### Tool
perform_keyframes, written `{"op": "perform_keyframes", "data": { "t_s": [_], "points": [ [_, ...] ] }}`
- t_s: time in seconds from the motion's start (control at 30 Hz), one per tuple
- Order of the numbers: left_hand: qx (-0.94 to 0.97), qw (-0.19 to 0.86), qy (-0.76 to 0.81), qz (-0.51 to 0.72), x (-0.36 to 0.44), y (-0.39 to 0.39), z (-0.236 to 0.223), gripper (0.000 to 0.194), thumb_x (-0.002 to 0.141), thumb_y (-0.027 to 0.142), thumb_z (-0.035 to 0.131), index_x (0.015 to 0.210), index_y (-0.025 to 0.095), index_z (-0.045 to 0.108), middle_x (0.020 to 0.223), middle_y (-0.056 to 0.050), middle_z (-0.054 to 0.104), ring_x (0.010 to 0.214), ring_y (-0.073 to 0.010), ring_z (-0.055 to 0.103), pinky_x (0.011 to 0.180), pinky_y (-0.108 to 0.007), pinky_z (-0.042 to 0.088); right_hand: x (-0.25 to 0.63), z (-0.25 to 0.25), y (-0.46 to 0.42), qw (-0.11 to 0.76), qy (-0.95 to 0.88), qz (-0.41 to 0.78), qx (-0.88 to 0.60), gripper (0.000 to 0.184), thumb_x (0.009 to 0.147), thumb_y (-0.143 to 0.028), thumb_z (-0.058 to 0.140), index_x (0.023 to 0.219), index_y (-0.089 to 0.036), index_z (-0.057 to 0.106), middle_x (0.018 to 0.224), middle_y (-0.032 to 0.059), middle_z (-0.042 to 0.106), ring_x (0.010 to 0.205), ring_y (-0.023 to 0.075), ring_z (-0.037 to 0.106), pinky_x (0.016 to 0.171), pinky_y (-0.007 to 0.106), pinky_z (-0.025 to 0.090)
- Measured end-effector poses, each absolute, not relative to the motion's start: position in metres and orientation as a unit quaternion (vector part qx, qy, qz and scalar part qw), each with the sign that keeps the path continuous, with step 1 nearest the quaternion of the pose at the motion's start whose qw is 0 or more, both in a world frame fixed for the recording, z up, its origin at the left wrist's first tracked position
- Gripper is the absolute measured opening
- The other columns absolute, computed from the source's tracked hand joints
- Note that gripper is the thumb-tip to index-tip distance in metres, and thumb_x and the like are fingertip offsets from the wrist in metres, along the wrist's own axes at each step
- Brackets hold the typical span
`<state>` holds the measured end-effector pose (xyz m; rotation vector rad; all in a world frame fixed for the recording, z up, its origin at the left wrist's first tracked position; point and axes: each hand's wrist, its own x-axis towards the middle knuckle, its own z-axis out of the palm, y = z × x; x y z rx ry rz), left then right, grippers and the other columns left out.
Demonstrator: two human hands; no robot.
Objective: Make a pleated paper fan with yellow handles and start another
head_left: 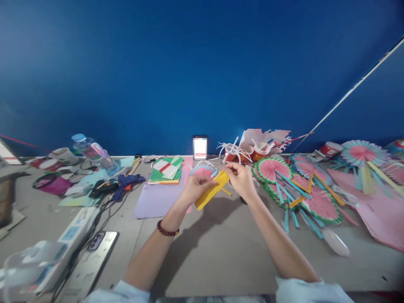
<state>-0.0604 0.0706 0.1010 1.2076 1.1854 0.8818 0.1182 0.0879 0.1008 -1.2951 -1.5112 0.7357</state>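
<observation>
Above the table (233, 261), the left hand (198, 187) pinches the yellow paper (207, 197) near its middle, the right hand (241, 180) its far end. Uneven pulling could crease or tear it; a low swing might crush the pleated paper fan (203, 170) just beyond.

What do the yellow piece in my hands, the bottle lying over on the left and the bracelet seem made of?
Yellow piece: probably matte paper or thin card, flat with crisp edges.
Bottle: clear, glossy plastic, by its see-through body.
Bracelet: dark red, slightly shiny beads; wood, seed or plastic, I can't tell.
</observation>
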Motion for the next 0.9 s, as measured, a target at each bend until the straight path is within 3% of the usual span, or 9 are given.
{"op": "perform_keyframes", "data": {
  "t_s": [0.43, 0.7, 0.8, 0.9],
  "points": [
    [0.511, 0.58, 0.51, 0.377, -0.0601, 0.0708, 0.1006, 0.041, 0.052, 0.05, 0.083, 0.07, 0.014, 0.073, 0.067, -0.004, 0.069, 0.06, -0.0146, 0.061, 0.056, -0.024, 0.046, 0.1148, 0.1059, 0.0857, 0.489, -0.623, 0.301, -0.531, 0.023, 0.079, -0.042, 0.056, 0.076, -0.021, 0.063, 0.059, 0.0004, 0.062, 0.061, 0.0179, 0.059, 0.059, 0.028, 0.045],
    [0.503, 0.581, 0.51, 0.386, -0.059, 0.0715, 0.0988, 0.033, 0.053, 0.045, 0.084, 0.06, 0.015, 0.07, 0.056, 0.0, 0.062, 0.053, -0.0116, 0.057, 0.051, -0.021, 0.044, 0.1132, 0.1043, 0.0858, 0.493, -0.615, 0.313, -0.53, 0.022, 0.078, -0.04, 0.057, 0.075, -0.02, 0.064, 0.065, 0.0018, 0.063, 0.059, 0.0162, 0.057, 0.056, 0.027, 0.043],
    [0.498, 0.58, 0.516, 0.387, -0.0583, 0.0708, 0.101, 0.035, 0.052, 0.046, 0.084, 0.059, 0.015, 0.07, 0.055, 0.0, 0.062, 0.051, -0.0112, 0.056, 0.048, -0.021, 0.042, 0.1144, 0.1009, 0.0879, 0.5, -0.596, 0.35, -0.521, 0.024, 0.077, -0.043, 0.061, 0.076, -0.019, 0.064, 0.065, 0.0011, 0.063, 0.052, 0.0134, 0.052, 0.052, 0.027, 0.041],
    [0.482, 0.578, 0.523, 0.4, -0.0576, 0.0701, 0.1031, 0.038, 0.051, 0.048, 0.084, 0.058, 0.014, 0.068, 0.054, 0.0, 0.062, 0.047, -0.0105, 0.054, 0.045, -0.021, 0.04, 0.1146, 0.0992, 0.0902, 0.525, -0.54, 0.463, -0.466, 0.031, 0.075, -0.049, 0.065, 0.08, -0.018, 0.064, 0.064, -0.0003, 0.061, 0.05, 0.0116, 0.049, 0.049, 0.025, 0.039]
  ]
}}
